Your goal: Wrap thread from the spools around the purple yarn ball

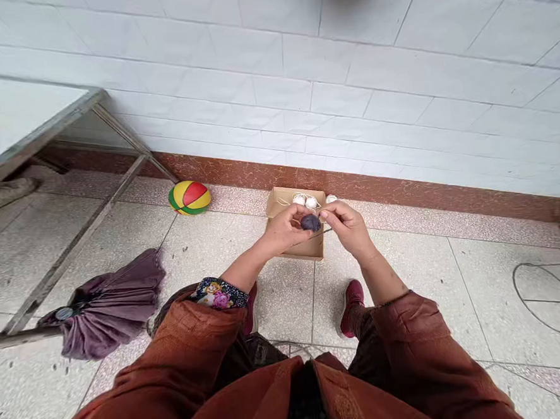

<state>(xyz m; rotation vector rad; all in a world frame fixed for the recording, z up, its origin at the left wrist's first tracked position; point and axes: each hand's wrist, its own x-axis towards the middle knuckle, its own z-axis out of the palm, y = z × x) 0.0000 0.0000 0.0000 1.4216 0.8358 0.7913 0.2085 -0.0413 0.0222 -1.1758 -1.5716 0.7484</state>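
Note:
A small dark purple ball [310,223], which looks like wound yarn, is held between the thumb and fingers of my left hand [288,229]. Close on its right, my right hand [346,225] has thumb and forefinger pinched together; what lies in the pinch is too small to tell. Something thin and dark, like a strand or a stick, runs from under the ball toward the right hand. Both hands are above an open cardboard box [306,251] on the floor. White balls [310,202] with loose cream string lie at its far side, partly behind the hands.
A striped ball [189,198] in red, yellow and green rests near the wall. A metal-framed table [32,117] stands at the left, with purple cloth [117,305] beside its leg. At the right, a wire ring [548,299] lies on the tiled floor.

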